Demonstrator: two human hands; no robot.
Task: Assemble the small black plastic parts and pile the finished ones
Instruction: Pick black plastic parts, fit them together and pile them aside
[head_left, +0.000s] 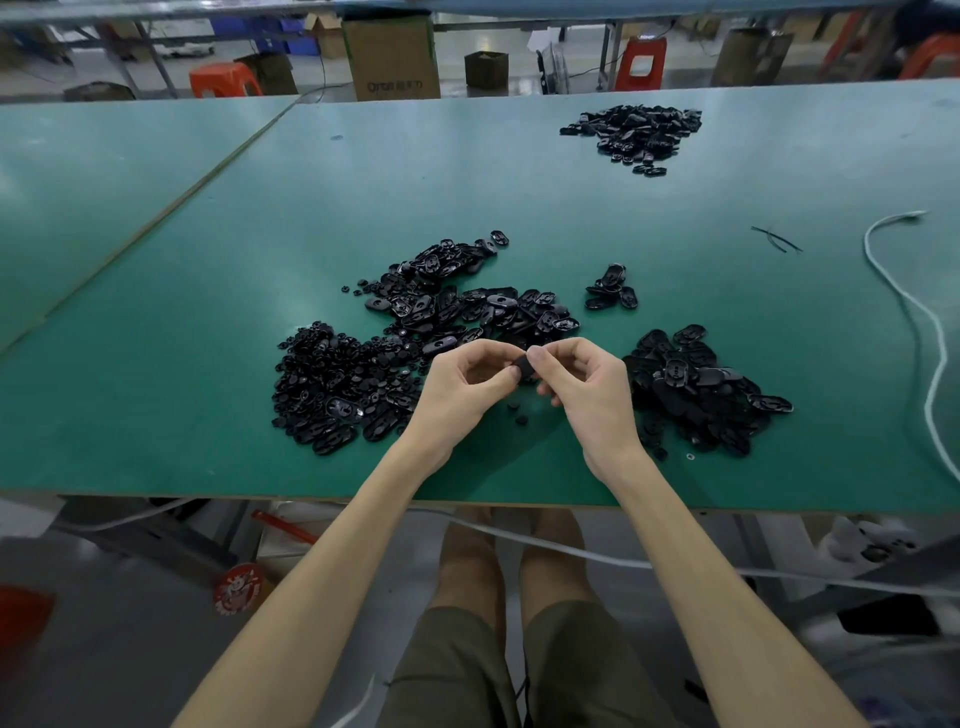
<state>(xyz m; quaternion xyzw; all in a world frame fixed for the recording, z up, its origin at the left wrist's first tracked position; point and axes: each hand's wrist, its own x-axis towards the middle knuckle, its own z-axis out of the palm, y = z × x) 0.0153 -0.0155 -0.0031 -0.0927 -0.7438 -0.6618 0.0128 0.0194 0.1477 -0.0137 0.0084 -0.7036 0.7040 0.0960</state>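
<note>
While left hand (464, 387) and right hand (589, 387) meet above green table (208, 364) | fingers (536, 356) of both pinch one black part (522, 370)

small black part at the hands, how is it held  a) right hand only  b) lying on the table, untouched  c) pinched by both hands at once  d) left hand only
c: the small black part sits between the left hand and the right hand, both pinching it above the green table.
</note>
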